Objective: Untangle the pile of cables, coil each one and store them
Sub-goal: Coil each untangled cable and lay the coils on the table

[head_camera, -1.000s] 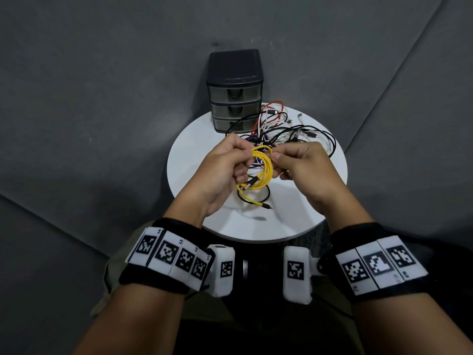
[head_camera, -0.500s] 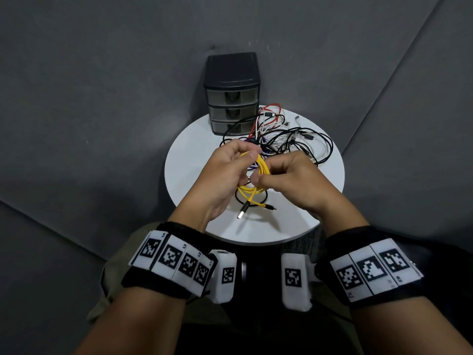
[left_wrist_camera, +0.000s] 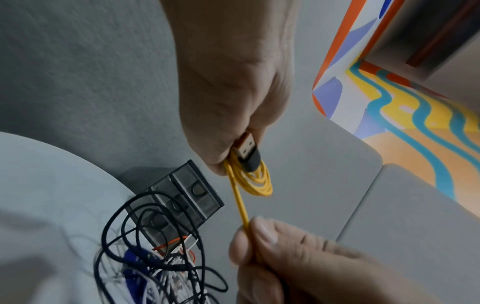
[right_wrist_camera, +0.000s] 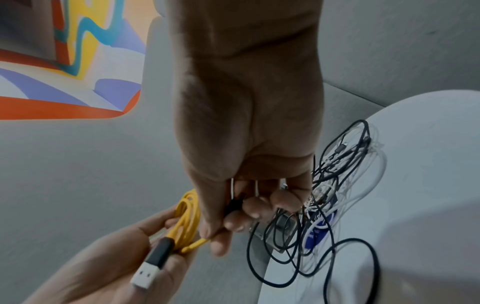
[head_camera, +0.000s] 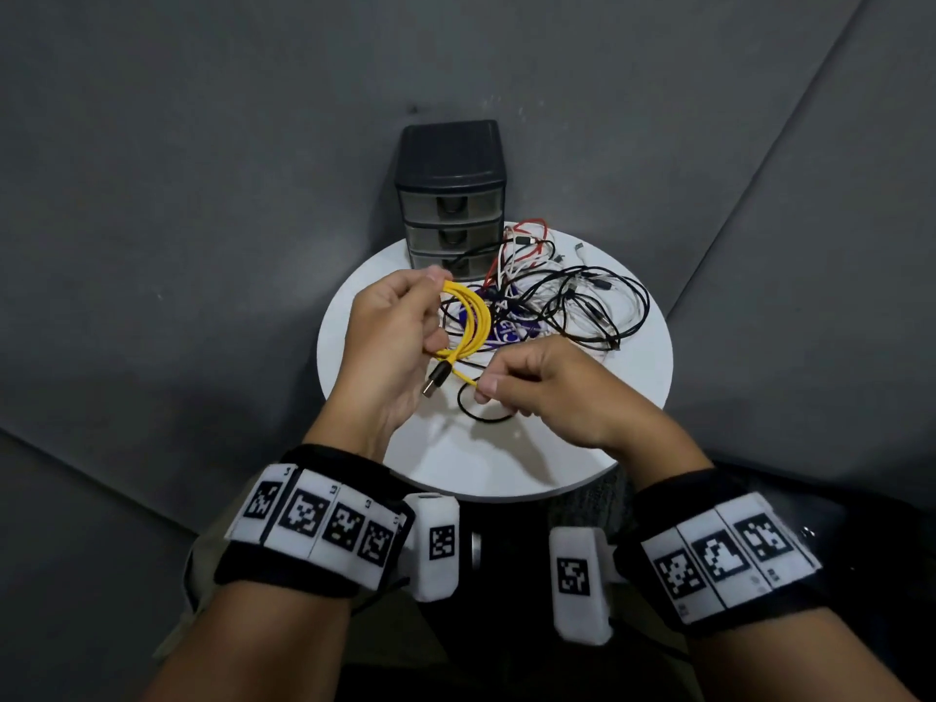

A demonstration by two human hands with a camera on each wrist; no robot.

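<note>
Yellow cable (head_camera: 473, 321) coil gripped in left hand (head_camera: 392, 342), right hand (head_camera: 552, 392) pinching its tail; drawer unit (head_camera: 452, 205) closed.

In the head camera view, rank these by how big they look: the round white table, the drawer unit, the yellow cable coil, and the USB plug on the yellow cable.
1. Round white table
2. Drawer unit
3. Yellow cable coil, though it is held nearer the camera, so its look is flattered
4. USB plug

No readable text, brand or number is shown. Only black-and-white square code markers (head_camera: 324, 524) are seen on the wristbands behind both hands; small digits beside them are too blurred.
</note>
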